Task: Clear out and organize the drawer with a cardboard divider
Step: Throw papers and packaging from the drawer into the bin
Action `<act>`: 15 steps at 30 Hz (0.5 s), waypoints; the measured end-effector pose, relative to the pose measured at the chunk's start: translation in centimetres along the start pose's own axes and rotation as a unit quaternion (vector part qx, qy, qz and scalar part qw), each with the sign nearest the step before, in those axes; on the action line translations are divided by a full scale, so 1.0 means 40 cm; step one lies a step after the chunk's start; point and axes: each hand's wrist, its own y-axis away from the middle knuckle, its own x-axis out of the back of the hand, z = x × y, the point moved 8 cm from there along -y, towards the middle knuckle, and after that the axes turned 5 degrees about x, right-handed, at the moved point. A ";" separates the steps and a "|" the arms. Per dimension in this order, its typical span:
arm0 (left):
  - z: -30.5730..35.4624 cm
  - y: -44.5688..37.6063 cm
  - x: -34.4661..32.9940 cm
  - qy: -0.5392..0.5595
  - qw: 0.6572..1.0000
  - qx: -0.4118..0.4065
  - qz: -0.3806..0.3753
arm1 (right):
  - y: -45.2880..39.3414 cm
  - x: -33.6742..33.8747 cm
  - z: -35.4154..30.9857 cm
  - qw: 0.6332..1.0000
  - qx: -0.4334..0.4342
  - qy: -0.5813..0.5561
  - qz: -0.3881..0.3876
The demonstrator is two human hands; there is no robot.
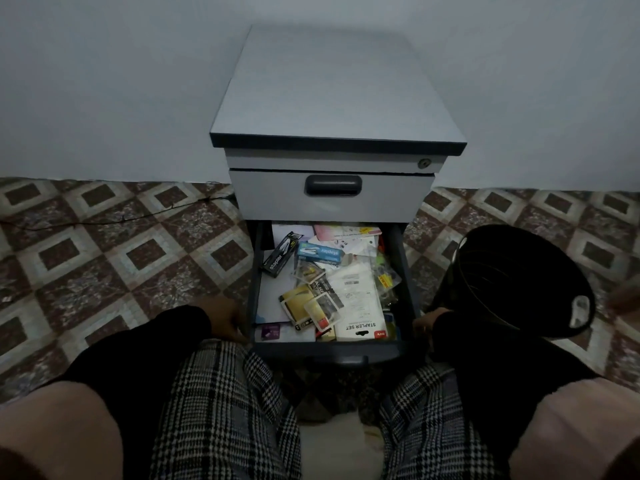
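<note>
The grey cabinet's lower drawer [255, 271] stands pulled out in front of my knees. It is crammed with loose stationery: a black stapler box [278, 256], a blue stapler box [320, 252], a white "stapler set" pack [362, 327], small clear blister packs [317, 308] and papers [272, 296]. My left hand [225, 318] grips the drawer's left wall near the front corner. My right hand [424, 323] holds the right wall, mostly hidden by its black sleeve. No cardboard divider is in view.
The upper drawer with a dark handle [333, 185] is closed under the cabinet top [336, 91]. A black bin [446, 289] stands on the tiled floor right of the drawer. A thin cable [104, 220] runs along the floor at left.
</note>
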 end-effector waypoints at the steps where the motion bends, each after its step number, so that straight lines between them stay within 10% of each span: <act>1: -0.005 -0.012 0.014 0.006 1.000 0.006 0.028 | -0.014 0.013 0.010 1.000 0.014 0.016 -0.007; 7: 0.095 -0.062 0.148 0.012 0.976 -0.026 0.214 | -0.076 0.176 0.176 0.936 -0.004 -0.291 0.199; 15: 0.449 -0.139 0.297 0.038 0.920 -0.202 0.334 | -0.074 0.237 0.467 0.946 -0.152 -0.122 0.257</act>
